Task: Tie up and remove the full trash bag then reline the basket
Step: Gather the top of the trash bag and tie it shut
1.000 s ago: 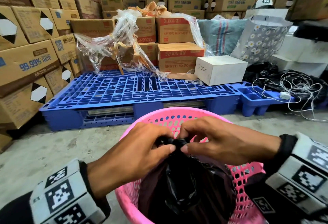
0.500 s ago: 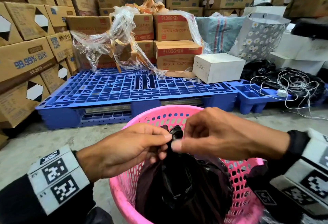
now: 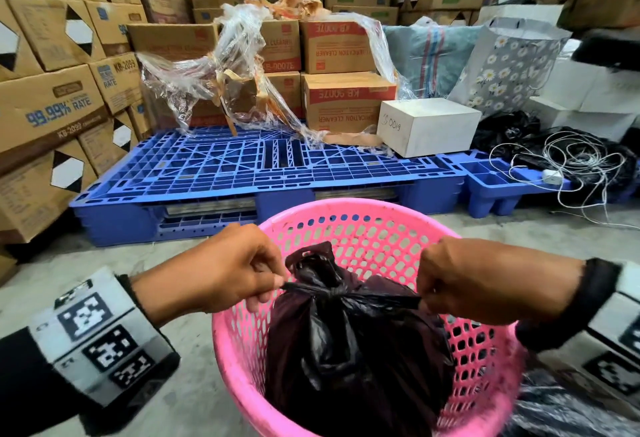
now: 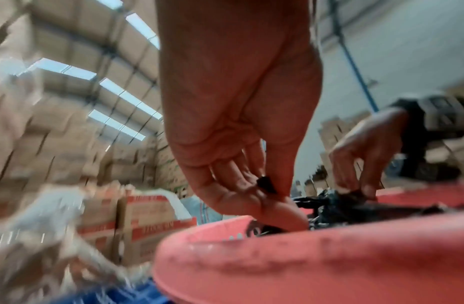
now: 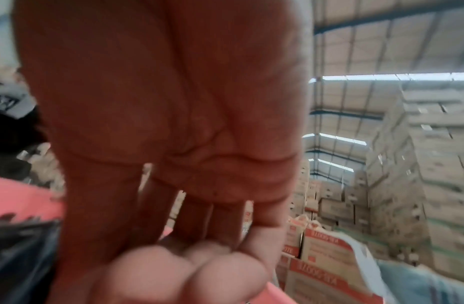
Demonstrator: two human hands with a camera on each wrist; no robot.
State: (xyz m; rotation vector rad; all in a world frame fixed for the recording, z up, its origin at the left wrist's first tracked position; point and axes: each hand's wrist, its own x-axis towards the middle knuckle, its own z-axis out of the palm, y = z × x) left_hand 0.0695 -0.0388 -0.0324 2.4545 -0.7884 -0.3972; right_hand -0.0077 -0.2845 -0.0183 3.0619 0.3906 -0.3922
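Note:
A full black trash bag (image 3: 349,350) sits inside a pink perforated basket (image 3: 374,228) on the concrete floor. Its top is drawn into a knot (image 3: 330,293) with two tails stretched sideways. My left hand (image 3: 273,286) pinches the left tail, and my right hand (image 3: 424,299) pinches the right tail. In the left wrist view the left hand (image 4: 275,193) holds a scrap of black plastic over the basket rim (image 4: 303,257), with the right hand (image 4: 361,187) beyond on the bag (image 4: 337,203). The right wrist view shows curled fingers (image 5: 189,267), blurred.
A blue plastic pallet (image 3: 242,173) lies just beyond the basket, carrying cardboard boxes (image 3: 346,104), a white box (image 3: 426,125) and loose clear wrap (image 3: 221,69). Stacked cartons (image 3: 45,97) wall the left. Tangled white cable (image 3: 581,159) and black bags lie right. More black plastic (image 3: 568,412) sits by my right wrist.
My hands were together at the bag's gathered top; they have now pulled apart sideways, stretching the two tails and tightening the knot. The view has also come closer to the basket.

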